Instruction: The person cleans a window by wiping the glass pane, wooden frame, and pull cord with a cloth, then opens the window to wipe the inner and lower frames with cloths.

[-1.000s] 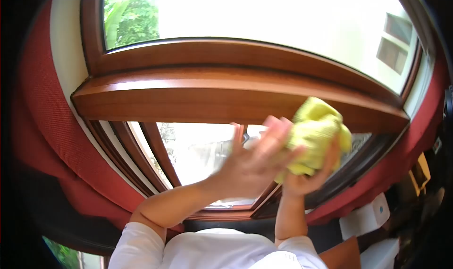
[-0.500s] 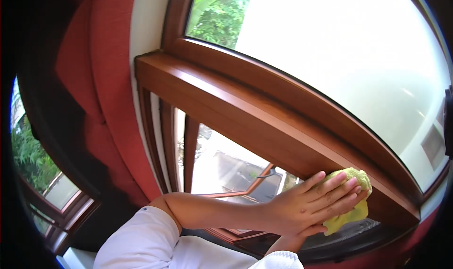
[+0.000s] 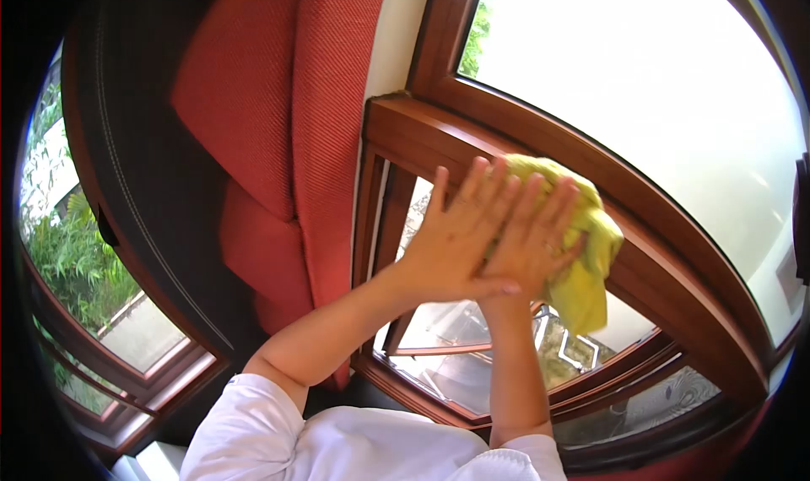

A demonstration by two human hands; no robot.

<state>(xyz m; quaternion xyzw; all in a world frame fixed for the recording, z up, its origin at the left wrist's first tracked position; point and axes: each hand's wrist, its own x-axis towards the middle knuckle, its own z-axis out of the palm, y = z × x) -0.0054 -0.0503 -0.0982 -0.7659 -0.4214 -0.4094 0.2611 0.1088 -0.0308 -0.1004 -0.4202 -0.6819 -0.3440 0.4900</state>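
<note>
A yellow-green cloth [image 3: 591, 236] lies against the brown wooden beam [image 3: 675, 299] of the window frame, its lower end hanging down. My right hand [image 3: 536, 249] presses on the cloth, with its fingers spread over the left part of it. Just to the left, my left hand [image 3: 460, 245] is raised with its fingers apart and holds nothing. It slightly overlaps the right hand, and its fingertips are near the beam and the cloth's left edge.
Red curtains [image 3: 329, 127] hang left of the window, beside a dark curtain [image 3: 126, 143]. A large upper pane [image 3: 633, 101] is above the beam, with open lower window sashes [image 3: 447, 380] beneath. Another window [image 3: 152, 337] stands at the far left.
The view has turned left. The cloth and my right hand have moved left along the beam. My left hand has come off the cloth, which it covered half a second ago.
</note>
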